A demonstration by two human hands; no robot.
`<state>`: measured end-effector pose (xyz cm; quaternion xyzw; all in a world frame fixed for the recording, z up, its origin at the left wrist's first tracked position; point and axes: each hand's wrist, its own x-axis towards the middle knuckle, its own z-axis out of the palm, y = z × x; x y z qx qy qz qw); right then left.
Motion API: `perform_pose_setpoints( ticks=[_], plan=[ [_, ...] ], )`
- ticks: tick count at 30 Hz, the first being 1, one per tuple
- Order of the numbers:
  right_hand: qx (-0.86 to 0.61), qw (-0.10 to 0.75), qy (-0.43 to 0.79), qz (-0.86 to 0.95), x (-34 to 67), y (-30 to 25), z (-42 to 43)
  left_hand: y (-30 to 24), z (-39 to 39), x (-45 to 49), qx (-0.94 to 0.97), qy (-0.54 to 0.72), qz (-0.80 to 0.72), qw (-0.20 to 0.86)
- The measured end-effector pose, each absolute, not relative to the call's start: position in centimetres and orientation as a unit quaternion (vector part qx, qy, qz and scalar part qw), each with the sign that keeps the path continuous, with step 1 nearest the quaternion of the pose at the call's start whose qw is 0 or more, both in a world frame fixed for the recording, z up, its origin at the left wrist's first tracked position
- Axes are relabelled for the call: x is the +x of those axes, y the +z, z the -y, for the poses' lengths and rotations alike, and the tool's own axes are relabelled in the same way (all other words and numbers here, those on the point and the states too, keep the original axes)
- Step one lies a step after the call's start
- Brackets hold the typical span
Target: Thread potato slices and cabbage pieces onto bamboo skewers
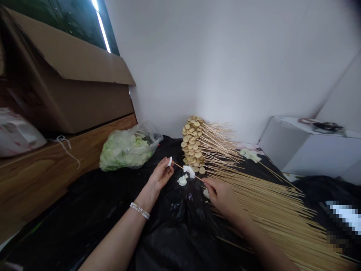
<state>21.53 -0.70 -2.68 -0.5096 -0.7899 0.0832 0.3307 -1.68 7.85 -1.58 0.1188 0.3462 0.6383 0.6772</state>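
My left hand (162, 174) pinches a small white piece of food (169, 161) at the tip of a thin bamboo skewer (180, 166). My right hand (221, 195) grips the same skewer further back. A white piece (188, 171) sits threaded on it between the hands. Another pale piece (182, 180) lies on the black plastic sheet (175, 222) below. Just behind stands a pile of finished skewers with round tan slices (193, 141).
A heap of bare bamboo skewers (270, 207) spreads to the right. A clear bag of green leafy vegetable (128, 148) lies at the left, by a wooden ledge (42, 173) with a cardboard box (73, 82). A white box (310, 146) stands at the right.
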Motion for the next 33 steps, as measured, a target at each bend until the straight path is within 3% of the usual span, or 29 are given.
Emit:
perform_pose_setpoints(
  ticks=[27,33],
  plan=[
    [-0.533,0.286,0.093,0.791,21.4,-3.1,0.7,-2.7,-7.4,-1.0,0.337,0.667,-0.470,0.471],
    [-0.515,0.318,0.095,0.790,21.4,-3.1,0.7,-2.1,-7.4,-0.9,0.281,0.662,-0.432,0.543]
  ],
)
